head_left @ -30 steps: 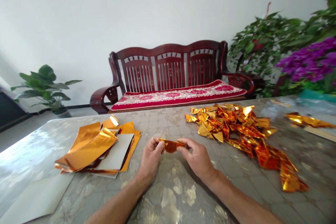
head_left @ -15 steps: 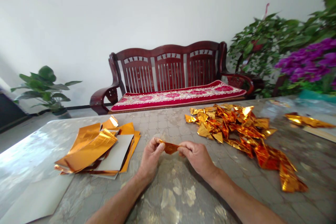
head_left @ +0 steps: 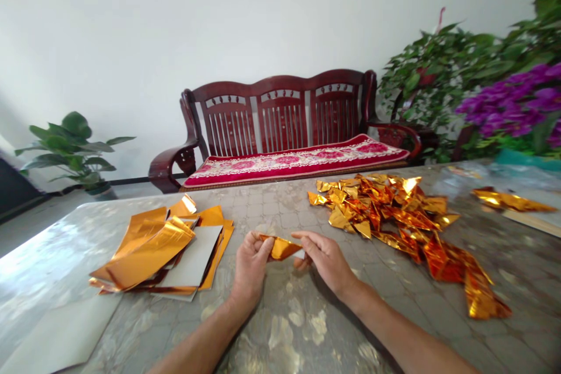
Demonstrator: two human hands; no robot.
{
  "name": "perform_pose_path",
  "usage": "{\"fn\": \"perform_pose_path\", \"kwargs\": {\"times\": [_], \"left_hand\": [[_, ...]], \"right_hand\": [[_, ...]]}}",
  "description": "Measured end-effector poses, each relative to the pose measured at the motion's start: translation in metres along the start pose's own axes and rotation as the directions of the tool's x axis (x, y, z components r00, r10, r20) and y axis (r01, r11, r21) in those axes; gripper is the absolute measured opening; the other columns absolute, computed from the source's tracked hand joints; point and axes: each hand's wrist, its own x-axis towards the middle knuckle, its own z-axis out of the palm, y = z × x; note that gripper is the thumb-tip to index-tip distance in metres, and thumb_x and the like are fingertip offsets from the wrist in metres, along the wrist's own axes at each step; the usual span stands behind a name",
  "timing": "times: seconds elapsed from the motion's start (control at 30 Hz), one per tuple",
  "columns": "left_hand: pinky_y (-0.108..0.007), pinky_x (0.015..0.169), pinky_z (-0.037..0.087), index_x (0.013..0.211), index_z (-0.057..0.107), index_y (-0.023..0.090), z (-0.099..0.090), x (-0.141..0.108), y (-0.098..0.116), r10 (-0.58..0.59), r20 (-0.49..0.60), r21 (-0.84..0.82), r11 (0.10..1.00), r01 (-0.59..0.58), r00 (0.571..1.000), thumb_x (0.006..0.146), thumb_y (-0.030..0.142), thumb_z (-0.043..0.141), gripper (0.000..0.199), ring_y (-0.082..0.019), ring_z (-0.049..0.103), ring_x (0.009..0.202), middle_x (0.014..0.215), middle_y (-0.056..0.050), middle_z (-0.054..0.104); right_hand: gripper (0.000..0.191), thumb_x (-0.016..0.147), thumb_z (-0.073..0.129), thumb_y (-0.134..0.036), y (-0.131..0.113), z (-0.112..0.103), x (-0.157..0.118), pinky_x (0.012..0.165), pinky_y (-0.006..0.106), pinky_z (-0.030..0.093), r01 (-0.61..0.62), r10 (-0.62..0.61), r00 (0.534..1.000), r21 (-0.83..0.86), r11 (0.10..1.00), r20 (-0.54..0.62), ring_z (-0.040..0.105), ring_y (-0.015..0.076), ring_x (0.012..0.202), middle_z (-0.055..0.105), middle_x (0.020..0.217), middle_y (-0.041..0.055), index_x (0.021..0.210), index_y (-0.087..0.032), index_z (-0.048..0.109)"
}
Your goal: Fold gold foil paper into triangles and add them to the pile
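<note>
A small folded piece of gold foil paper (head_left: 283,248) is held between my two hands, over the middle of the table. My left hand (head_left: 254,260) pinches its left end between thumb and fingers. My right hand (head_left: 322,256) has its thumb and fingers around the right end, where a bit of pale paper shows. Flat gold foil sheets (head_left: 153,248) lie in a loose stack to the left, some with the pale side up. On the right spreads a heap of folded gold foil pieces (head_left: 385,207).
A single pale sheet (head_left: 65,327) lies at the table's front left. Another gold piece (head_left: 512,200) sits by clear plastic at the far right. Beyond the patterned table (head_left: 263,327) stand a wooden bench (head_left: 280,111), a potted plant (head_left: 74,149) and purple flowers (head_left: 512,105).
The foil piece has turned and its gold face now shows brighter and wider. My right fingers have shifted at its right end, exposing a pale edge.
</note>
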Motion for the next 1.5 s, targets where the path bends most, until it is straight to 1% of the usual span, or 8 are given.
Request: {"fn": "perform_pose_path", "kwargs": {"times": [0.1,0.2,0.4,0.73,0.97,1.33,1.4,1.5], "left_hand": [[-0.024,0.059,0.052,0.082,0.053,0.019,-0.001,0.002,0.001,-0.036,-0.042,-0.022,0.999,0.035,0.998,0.067,0.050,0.078,0.043,-0.014,0.066,0.060,0.067,0.002,0.068],[-0.024,0.059,0.052,0.085,0.054,0.019,-0.002,0.003,0.001,-0.070,-0.066,-0.037,0.997,0.067,0.995,0.065,0.051,0.079,0.045,-0.015,0.068,0.064,0.073,0.000,0.071],[-0.026,0.061,0.053,0.088,0.054,0.019,0.000,0.001,0.000,-0.090,-0.060,-0.051,0.995,0.087,0.994,0.068,0.048,0.077,0.042,-0.016,0.069,0.067,0.076,0.000,0.072],[-0.023,0.057,0.051,0.082,0.055,0.018,0.002,0.001,-0.003,-0.033,-0.099,0.008,0.999,0.034,0.995,0.068,0.044,0.075,0.036,-0.013,0.063,0.056,0.063,0.004,0.067],[-0.023,0.058,0.049,0.082,0.055,0.019,0.003,-0.001,-0.002,0.008,-0.077,0.056,0.998,-0.004,0.997,0.072,0.045,0.072,0.033,-0.013,0.062,0.057,0.063,0.003,0.065],[-0.020,0.055,0.039,0.073,0.055,0.018,-0.010,0.007,-0.009,0.061,0.070,0.255,0.964,-0.077,0.996,0.072,0.030,0.072,0.021,-0.009,0.050,0.056,0.063,0.005,0.055],[-0.020,0.057,0.040,0.077,0.055,0.018,-0.015,0.009,-0.011,0.149,0.116,0.352,0.918,-0.181,0.982,0.073,0.025,0.070,0.017,-0.009,0.050,0.059,0.066,0.005,0.055],[-0.021,0.063,0.042,0.085,0.058,0.019,-0.023,0.011,-0.010,0.273,0.275,0.471,0.798,-0.376,0.922,0.079,0.018,0.066,0.010,-0.010,0.053,0.064,0.072,0.005,0.057]], "right_hand": [[0.052,0.090,0.046,-0.049,0.004,-0.005,0.004,0.060,0.028,0.054,-0.038,0.039,0.999,0.117,0.992,-0.006,0.069,0.0175,0.062,0.072,0.070,0.0043,0.123,-0.012,0.062],[0.044,0.085,0.053,-0.044,0.011,-0.007,0.010,0.063,0.029,0.054,-0.052,0.053,0.998,0.086,0.995,-0.016,0.068,0.0168,0.064,0.073,0.074,0.0046,0.113,-0.013,0.068],[0.034,0.074,0.066,-0.033,0.015,-0.001,0.014,0.081,0.034,0.057,0.043,-0.044,0.999,0.083,0.996,0.004,0.070,0.0202,0.090,0.076,0.099,0.0043,0.104,-0.019,0.073],[0.028,0.070,0.072,-0.029,0.008,-0.004,0.012,0.081,0.035,0.056,0.090,-0.090,0.996,-0.018,0.996,-0.012,0.070,0.0214,0.084,0.077,0.089,0.0040,0.096,-0.020,0.077],[0.023,0.068,0.070,-0.030,0.005,-0.003,0.012,0.064,0.026,0.049,0.047,-0.046,0.998,0.025,0.999,-0.050,0.061,0.0145,0.065,0.073,0.075,0.0017,0.086,-0.017,0.075],[0.013,0.067,0.064,-0.029,0.002,-0.013,0.010,0.051,0.022,0.033,0.026,-0.030,0.997,-0.054,0.998,-0.068,0.046,0.0105,0.054,0.059,0.059,-0.0030,0.072,-0.017,0.066],[0.013,0.068,0.063,-0.028,0.005,-0.015,0.011,0.051,0.022,0.031,0.029,-0.033,0.998,-0.073,0.997,-0.057,0.044,0.0105,0.054,0.057,0.058,-0.0040,0.075,-0.017,0.066],[0.015,0.068,0.062,-0.028,0.010,-0.019,0.013,0.054,0.023,0.033,0.077,-0.085,0.994,-0.125,0.989,-0.063,0.045,0.0115,0.056,0.054,0.057,-0.0046,0.077,-0.018,0.069]]}}
